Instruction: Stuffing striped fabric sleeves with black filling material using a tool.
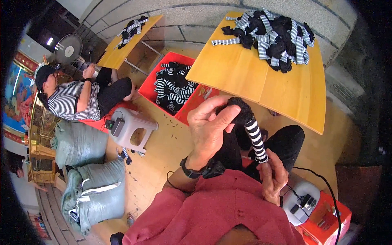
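A black-and-white striped knit sock [255,136] is stretched between my two hands, above my lap. Its bunched black end is pinched between the thumb and fingers of my left hand [208,132], which wears a dark wristband. At the lower end of the striped part, the fingertips of my right hand [274,177] close on the edge. A heap of similar striped and black knit pieces [277,36] lies on the yellow wooden table [241,77] in front of me.
Left of the table stands a red bin [153,92] full of striped knit pieces. A person [77,98] sits farther left, near a grey stool [132,126] and stuffed sacks [100,192]. At my right, a grey stool [298,196] carries a small device, beside a red crate [330,220] and black cable.
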{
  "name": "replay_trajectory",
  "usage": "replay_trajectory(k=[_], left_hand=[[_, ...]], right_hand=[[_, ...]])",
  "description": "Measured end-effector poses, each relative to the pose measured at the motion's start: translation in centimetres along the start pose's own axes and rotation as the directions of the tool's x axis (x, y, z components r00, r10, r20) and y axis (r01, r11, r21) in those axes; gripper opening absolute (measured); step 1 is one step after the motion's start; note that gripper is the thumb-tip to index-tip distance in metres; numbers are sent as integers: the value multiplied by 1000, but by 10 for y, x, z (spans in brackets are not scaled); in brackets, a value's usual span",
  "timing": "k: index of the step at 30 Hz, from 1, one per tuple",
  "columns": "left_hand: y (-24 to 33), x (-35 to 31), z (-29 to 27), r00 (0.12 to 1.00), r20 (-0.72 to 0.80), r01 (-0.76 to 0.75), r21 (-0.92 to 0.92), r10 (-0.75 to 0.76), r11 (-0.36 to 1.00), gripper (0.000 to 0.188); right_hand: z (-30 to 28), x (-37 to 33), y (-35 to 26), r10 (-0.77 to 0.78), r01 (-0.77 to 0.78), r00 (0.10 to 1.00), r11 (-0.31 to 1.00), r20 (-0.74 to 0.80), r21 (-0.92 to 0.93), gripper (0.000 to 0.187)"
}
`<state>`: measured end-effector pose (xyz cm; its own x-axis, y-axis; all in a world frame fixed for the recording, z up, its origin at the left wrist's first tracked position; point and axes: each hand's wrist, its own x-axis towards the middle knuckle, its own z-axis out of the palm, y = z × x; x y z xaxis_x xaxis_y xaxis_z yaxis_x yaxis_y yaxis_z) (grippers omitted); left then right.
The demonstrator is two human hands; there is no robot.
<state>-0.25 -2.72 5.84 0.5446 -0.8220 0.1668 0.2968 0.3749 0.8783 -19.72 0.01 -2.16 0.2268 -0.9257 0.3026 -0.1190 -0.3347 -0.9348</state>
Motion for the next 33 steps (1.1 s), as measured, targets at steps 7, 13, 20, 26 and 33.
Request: replay_trajectory(k=[7, 13, 20, 26, 33], left_hand=[[4, -3, 1, 991, 25, 133, -43, -132, 990, 14], [-8, -15, -4, 988, 150, 28, 85, -40, 996, 9], [-14, -19, -11, 953, 296, -119, 187, 60, 975, 10], [-19, -19, -13, 981, 190, -4, 142, -24, 990, 12], [-6, -18, -8, 1000, -24, -7, 76, 9, 997, 23]], right_hand=[[-7, 6, 4, -167, 171, 985, 982, 52, -82, 27], [4, -7, 4, -10, 12, 999, 998, -35, 61, 32], [-4, -9, 1, 269, -287, 958, 896, 98, 338, 35], [4, -3, -1, 349, -446, 895, 719, 279, 533, 33], [2, -6, 0, 30, -57, 991, 977, 131, 206, 32]])
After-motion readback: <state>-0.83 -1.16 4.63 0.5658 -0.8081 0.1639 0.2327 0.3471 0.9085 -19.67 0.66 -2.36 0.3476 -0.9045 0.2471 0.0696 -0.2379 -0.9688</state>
